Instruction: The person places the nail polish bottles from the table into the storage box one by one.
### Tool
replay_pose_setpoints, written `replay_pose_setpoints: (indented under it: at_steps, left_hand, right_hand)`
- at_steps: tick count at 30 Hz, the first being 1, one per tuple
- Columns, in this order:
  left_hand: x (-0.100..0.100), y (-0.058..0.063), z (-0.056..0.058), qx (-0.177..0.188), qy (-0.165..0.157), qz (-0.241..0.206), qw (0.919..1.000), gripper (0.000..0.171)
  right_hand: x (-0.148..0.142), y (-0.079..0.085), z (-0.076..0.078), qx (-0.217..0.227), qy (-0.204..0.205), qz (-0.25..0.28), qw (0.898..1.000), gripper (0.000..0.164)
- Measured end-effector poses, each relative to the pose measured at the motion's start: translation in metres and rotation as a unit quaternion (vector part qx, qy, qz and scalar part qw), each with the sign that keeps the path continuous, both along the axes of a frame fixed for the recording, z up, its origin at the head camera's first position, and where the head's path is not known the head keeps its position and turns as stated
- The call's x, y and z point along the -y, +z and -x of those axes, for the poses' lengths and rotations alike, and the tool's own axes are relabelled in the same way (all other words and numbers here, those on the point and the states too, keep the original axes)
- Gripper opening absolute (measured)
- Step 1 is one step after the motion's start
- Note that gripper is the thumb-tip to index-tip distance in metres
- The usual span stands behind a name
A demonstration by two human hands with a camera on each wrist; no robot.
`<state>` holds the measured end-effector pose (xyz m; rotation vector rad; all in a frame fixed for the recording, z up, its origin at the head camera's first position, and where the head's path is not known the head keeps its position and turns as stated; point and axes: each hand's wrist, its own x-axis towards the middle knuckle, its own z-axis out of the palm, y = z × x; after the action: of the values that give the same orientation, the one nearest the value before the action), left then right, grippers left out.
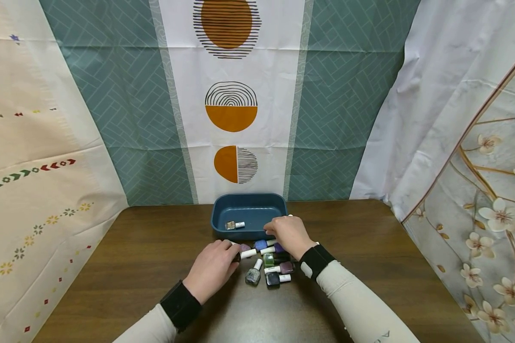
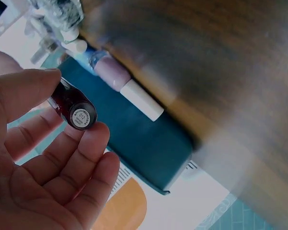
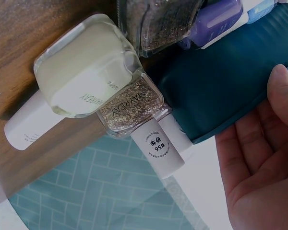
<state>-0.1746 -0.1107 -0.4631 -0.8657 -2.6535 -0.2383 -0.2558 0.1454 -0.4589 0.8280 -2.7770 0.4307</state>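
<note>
My left hand [image 1: 213, 266] grips a dark red nail polish bottle [image 2: 76, 106] between thumb and fingers, its round base label facing the wrist camera. That hand is left of a cluster of bottles, near a mauve bottle [image 2: 112, 73] with a white cap. My right hand [image 1: 289, 234] is at the front right rim of a blue tray [image 1: 221, 214]. Its thumb is at the rim; the tray wall hides the fingertips, and no bottle shows in the hand. Inside the tray lies a glitter bottle [image 1: 231, 225]. Beneath the right wrist are a cream bottle [image 3: 86, 72] and a gold glitter bottle [image 3: 132, 106].
Several bottles lie before the tray, among them a blue one [image 1: 260, 245], a green one [image 1: 269, 259], a black one [image 1: 272, 280] and a grey glitter one [image 1: 252, 276]. Patterned cloth [image 1: 343, 119] hangs behind the wooden table [image 1: 154, 238].
</note>
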Motion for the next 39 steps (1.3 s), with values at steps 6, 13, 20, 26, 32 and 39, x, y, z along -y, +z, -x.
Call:
replay_pose_setpoints:
  at_steps: [6,13,20,26,32,39]
  left_hand:
    - [0.001,0.008,0.005,-0.012,-0.004,-0.009,0.9999,0.035]
    - [0.001,0.018,0.01,-0.027,-0.008,-0.016,0.9995,0.033]
    - [0.002,0.031,0.017,-0.032,-0.004,-0.027,0.9991,0.032]
    - [0.002,0.043,0.023,-0.034,-0.002,-0.036,0.9988,0.033]
    - [0.0,0.05,0.029,-0.035,-0.008,-0.046,0.9983,0.03]
    - [-0.004,0.052,0.041,-0.04,-0.004,-0.042,0.9983,0.026]
  right_hand:
    - [-0.001,-0.001,0.0,0.001,-0.003,-0.007,1.0,0.019]
    - [-0.001,-0.001,0.001,-0.006,-0.001,-0.003,1.0,0.017]
    - [-0.002,-0.002,0.001,-0.013,0.003,0.002,1.0,0.017]
    - [-0.002,-0.002,-0.001,-0.013,0.007,0.006,1.0,0.017]
    - [-0.001,0.001,-0.002,-0.024,0.009,-0.002,1.0,0.015]
    - [0.001,0.002,-0.001,-0.015,0.003,-0.013,1.0,0.016]
